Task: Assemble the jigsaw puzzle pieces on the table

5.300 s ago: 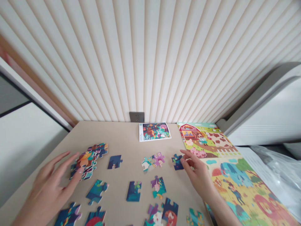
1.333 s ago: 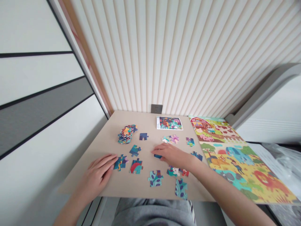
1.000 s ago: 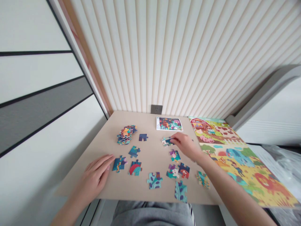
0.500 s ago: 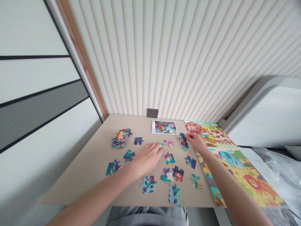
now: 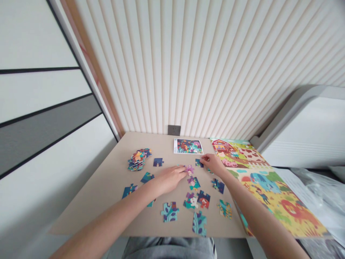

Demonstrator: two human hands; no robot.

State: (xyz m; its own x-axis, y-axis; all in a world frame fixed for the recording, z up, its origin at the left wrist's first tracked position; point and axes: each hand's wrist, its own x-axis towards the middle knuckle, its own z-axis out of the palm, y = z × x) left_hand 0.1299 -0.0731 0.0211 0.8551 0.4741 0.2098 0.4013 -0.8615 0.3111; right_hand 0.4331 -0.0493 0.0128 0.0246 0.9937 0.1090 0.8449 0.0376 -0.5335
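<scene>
My left hand (image 5: pixel 170 178) lies low over the table, fingers stretched out flat, its fingertips touching the left side of a purple puzzle piece (image 5: pixel 190 170). Whatever lies under those fingers is mostly hidden. Thumb and fingers of my right hand (image 5: pixel 214 164) pinch a dark blue puzzle piece (image 5: pixel 198 163) by its right side, a small gap away from the purple one. Another puzzle piece (image 5: pixel 210 171) is partly covered by my right hand. Just below the purple piece is a teal and purple puzzle piece (image 5: pixel 194 183).
Several loose puzzle pieces (image 5: pixel 170 212) are spread over the beige table (image 5: pixel 102 201). A stack of pieces (image 5: pixel 138 160) sits at the left. A picture card (image 5: pixel 188 146) lies near the wall socket (image 5: pixel 174 130). Farm and animal picture boards (image 5: pixel 280 201) cover the right side.
My right hand has moved left, bringing the dark blue piece away from the piece below it. The purple piece has shifted slightly left and toward me, under my left fingertips.
</scene>
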